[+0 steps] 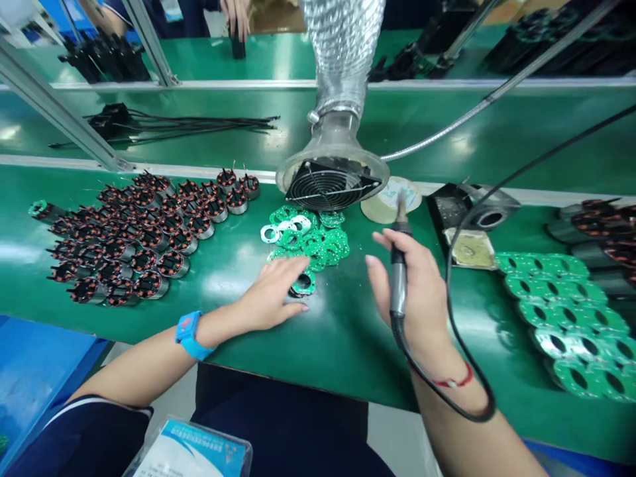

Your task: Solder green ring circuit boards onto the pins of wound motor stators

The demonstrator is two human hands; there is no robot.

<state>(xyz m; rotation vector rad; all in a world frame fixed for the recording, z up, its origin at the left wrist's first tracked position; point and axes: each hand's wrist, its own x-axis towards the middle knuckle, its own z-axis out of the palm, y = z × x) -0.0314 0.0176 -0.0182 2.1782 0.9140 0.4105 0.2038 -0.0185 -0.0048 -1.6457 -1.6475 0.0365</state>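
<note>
My right hand [422, 285] is closed around the handle of a soldering iron [399, 281], its tip pointing up and away from me. The iron's black cable loops down past the wrist. My left hand [271, 291] is open, thumb and fingers apart on either side of a wire-wound motor stator topped with a green ring-shaped circuit board [311, 286]. Whether the fingers touch it cannot be made out. Just beyond lies a loose pile of green ring boards [325, 245], with a few white-faced ones among them.
A fume extractor hood [332, 172] hangs over the pile. Rows of copper-wound stators [144, 258] stand at left. Right are a soldering iron stand [491, 215], a sponge tray [470, 248] and panels of green boards [566, 311]. A round pale spool [385, 209] sits behind. Black cables [199, 124] lie beyond.
</note>
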